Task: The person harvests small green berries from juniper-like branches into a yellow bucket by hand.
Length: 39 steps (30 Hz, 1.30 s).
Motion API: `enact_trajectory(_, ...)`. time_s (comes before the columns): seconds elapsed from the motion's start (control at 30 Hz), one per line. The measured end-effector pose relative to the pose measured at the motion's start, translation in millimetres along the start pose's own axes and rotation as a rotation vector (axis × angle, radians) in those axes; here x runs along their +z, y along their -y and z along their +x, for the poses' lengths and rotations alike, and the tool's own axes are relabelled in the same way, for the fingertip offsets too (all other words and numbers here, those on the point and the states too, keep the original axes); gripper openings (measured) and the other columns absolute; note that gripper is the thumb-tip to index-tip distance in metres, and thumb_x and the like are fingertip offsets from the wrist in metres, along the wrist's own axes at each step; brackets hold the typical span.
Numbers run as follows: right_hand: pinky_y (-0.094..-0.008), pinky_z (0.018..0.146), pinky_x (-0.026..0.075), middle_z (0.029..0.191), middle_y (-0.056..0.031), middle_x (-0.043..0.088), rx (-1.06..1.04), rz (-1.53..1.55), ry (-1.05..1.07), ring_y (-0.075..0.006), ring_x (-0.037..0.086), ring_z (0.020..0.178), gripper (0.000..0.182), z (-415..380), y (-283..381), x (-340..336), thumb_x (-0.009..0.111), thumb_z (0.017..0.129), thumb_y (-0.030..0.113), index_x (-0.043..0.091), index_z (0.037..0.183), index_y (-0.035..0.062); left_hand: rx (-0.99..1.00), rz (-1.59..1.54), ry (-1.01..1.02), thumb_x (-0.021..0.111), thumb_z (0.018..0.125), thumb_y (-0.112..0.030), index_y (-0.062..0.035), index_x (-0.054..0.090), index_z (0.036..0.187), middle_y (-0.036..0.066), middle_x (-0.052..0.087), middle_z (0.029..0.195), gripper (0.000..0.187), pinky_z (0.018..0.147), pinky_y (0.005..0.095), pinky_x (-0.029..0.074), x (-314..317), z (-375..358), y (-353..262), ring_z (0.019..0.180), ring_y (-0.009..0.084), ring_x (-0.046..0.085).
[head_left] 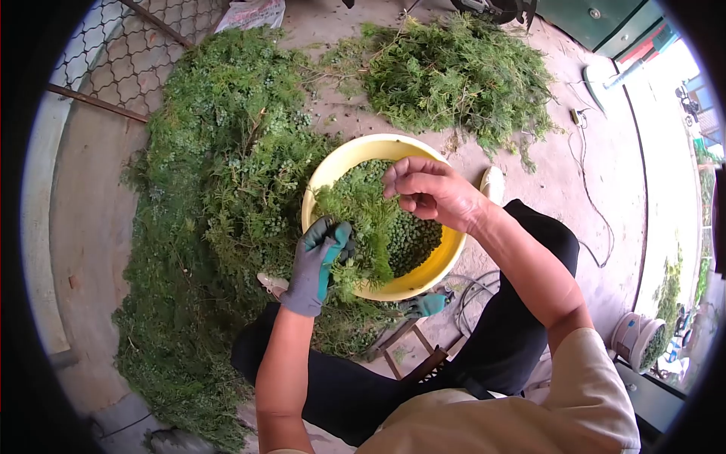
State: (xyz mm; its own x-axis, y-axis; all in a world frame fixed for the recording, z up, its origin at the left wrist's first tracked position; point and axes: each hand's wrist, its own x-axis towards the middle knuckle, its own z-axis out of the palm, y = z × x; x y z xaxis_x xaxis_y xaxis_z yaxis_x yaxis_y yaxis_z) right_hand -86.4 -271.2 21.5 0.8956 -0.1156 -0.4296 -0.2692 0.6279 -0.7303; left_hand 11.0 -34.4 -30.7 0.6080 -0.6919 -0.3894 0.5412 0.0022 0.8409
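My left hand (324, 261), in a grey and green work glove, is closed around the stem of a leafy evergreen sprig (370, 234). The sprig spreads over the left side of a yellow tub (451, 257). Inside the tub lie many small round green cones (414, 236). My right hand (429, 191) is bare and hovers above the tub's right part, close to the sprig's tips. Its fingers are curled in toward the thumb; whether anything small is between them cannot be made out.
A large heap of evergreen branches (219, 189) lies to the left, and another pile (469, 79) beyond the tub. A second glove (427, 304) and a small wooden stool (404, 344) are near my legs. A cable (586, 181) crosses the floor; a white bucket (635, 340) stands at right.
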Motion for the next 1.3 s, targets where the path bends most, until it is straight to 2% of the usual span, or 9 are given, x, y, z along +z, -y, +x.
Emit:
enact_trajectory(0.13, -0.0205, 0.052, 0.042, 0.077, -0.0032, 0.065, -0.130, -0.433, -0.077, -0.0075, 0.054, 0.062, 0.019, 11.4, -9.6, -4.3, 0.069, 0.081, 0.022, 0.069, 0.090, 0.0052, -0.169, 0.028, 0.104, 0.058, 0.091, -0.010, -0.0045, 0.052, 0.118, 0.008, 0.066, 0.101, 0.028, 0.069, 0.0286, 0.051, -1.2, -0.4, 8.3, 0.080, 0.0178, 0.065)
enact_trajectory(0.23, -0.0296, 0.067, 0.046, 0.076, -0.0052, 0.066, -0.025, -0.895, 0.162, -0.0144, 0.057, 0.071, 0.024, 6.7, -9.6, 6.5, 0.073, 0.079, 0.027, 0.070, 0.085, 0.0038, -0.160, 0.072, 0.094, 0.056, 0.091, -0.007, -0.0042, 0.053, 0.117, 0.007, 0.066, 0.098, 0.026, 0.068, 0.0265, 0.050, 7.2, -1.0, 3.6, 0.080, 0.0154, 0.064)
enact_trajectory(0.4, -0.0301, 0.068, 0.045, 0.073, -0.0044, 0.064, -0.055, -0.844, 0.139, -0.0144, 0.056, 0.069, 0.024, 9.5, -29.1, 7.0, 0.075, 0.075, 0.025, 0.068, 0.080, 0.0025, -0.140, 0.136, 0.050, 0.054, 0.092, -0.006, -0.0033, 0.054, 0.116, 0.006, 0.066, 0.098, 0.024, 0.066, 0.0257, 0.050, 11.7, -5.2, 0.2, 0.075, 0.0133, 0.062)
enact_trajectory(0.5, -0.0249, 0.055, 0.038, 0.072, 0.0006, 0.060, -0.034, -0.330, -0.167, -0.0085, 0.049, 0.064, 0.019, 15.6, -23.5, -6.1, 0.074, 0.075, 0.022, 0.065, 0.078, 0.0057, -0.150, 0.132, 0.061, 0.054, 0.092, -0.009, -0.0028, 0.055, 0.117, 0.007, 0.065, 0.099, 0.026, 0.065, 0.0265, 0.050, -3.9, 2.1, 9.0, 0.074, 0.0146, 0.062)
enact_trajectory(0.67, -0.0154, 0.047, 0.039, 0.097, -0.0039, 0.064, 0.062, 0.172, 0.087, -0.0062, 0.058, 0.067, 0.014, -6.1, -0.6, 14.9, 0.064, 0.085, 0.014, 0.059, 0.096, 0.0053, -0.051, -0.066, -0.023, 0.058, 0.091, -0.016, -0.0036, 0.058, 0.115, 0.006, 0.065, 0.100, 0.027, 0.062, 0.0264, 0.050, -5.7, 7.2, 10.7, 0.073, 0.0133, 0.061)
enact_trajectory(0.8, -0.0179, 0.050, 0.049, 0.082, -0.0058, 0.065, 0.289, -0.083, 0.280, -0.0079, 0.061, 0.064, 0.012, -15.7, -32.2, 24.0, 0.064, 0.082, 0.009, 0.063, 0.092, 0.0009, -0.018, -0.020, -0.066, 0.056, 0.092, -0.017, -0.0038, 0.056, 0.116, 0.006, 0.065, 0.102, 0.027, 0.060, 0.0293, 0.051, 7.5, 5.9, 8.2, 0.075, 0.0142, 0.061)
enact_trajectory(0.97, -0.0236, 0.052, 0.051, 0.077, -0.0063, 0.058, -0.019, -0.483, -0.038, -0.0110, 0.059, 0.060, 0.019, -2.5, -50.5, 20.2, 0.063, 0.084, 0.004, 0.054, 0.098, -0.0055, -0.093, -0.181, -0.196, 0.055, 0.092, -0.020, -0.0048, 0.055, 0.116, 0.005, 0.063, 0.102, 0.029, 0.063, 0.0318, 0.053, 12.3, 8.8, 4.4, 0.072, 0.0138, 0.060)
enact_trajectory(1.17, -0.0245, 0.051, 0.052, 0.076, -0.0062, 0.059, -0.237, -0.381, -0.121, -0.0104, 0.059, 0.059, 0.031, -0.8, -62.4, 27.0, 0.067, 0.081, 0.001, 0.051, 0.107, -0.0059, -0.201, 0.004, -0.136, 0.064, 0.088, -0.034, -0.0099, 0.061, 0.101, -0.002, 0.057, 0.072, 0.027, 0.055, 0.0203, 0.045, 35.0, 4.7, -12.4, 0.059, 0.0051, 0.049)
enact_trajectory(1.3, -0.0243, 0.050, 0.051, 0.076, -0.0054, 0.059, -0.180, -0.411, -0.065, -0.0101, 0.058, 0.057, 0.032, 1.7, -58.0, 27.5, 0.069, 0.081, 0.004, 0.051, 0.107, -0.0042, -0.218, -0.006, -0.107, 0.061, 0.090, -0.034, -0.0105, 0.061, 0.101, -0.003, 0.056, 0.074, 0.026, 0.056, 0.0191, 0.043, 25.6, 12.7, 1.7, 0.060, 0.0047, 0.047)
